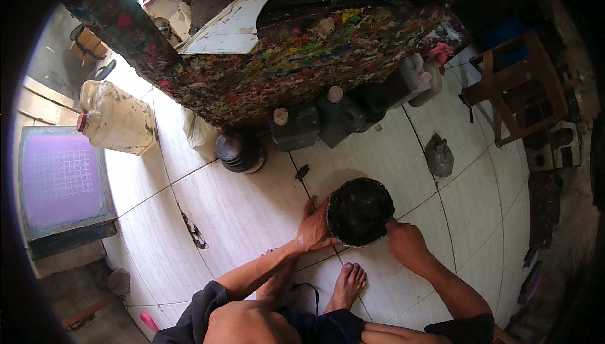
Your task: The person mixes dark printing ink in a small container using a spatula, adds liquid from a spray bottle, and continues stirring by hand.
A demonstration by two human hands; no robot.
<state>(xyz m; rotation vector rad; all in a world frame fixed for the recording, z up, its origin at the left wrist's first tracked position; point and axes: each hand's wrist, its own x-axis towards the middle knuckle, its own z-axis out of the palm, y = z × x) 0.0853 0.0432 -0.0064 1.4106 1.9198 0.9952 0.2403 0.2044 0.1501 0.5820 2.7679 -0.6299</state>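
A round black bucket (360, 212) stands on the tiles in front of me, its mouth facing up. Its rim looks crusted, and the inside is dark, so the contents are hard to make out. Against the bucket's left side presses my left hand (313, 227), curved round the wall with the thumb apart. My right hand (406, 243) is closed at the right edge of the rim, its fingertips partly hidden from view. My bare foot (346, 287) rests on the floor just below the bucket.
Beyond the bucket is a paint-crusted table side (328, 48), with black jerrycans (295, 128) and a lidded black tub (239, 152) along its foot. A crumpled grey bag (439, 155) and brown stool (520, 86) are right. Left are a yellowed jerrycan (120, 117) and purple screen frame (63, 180).
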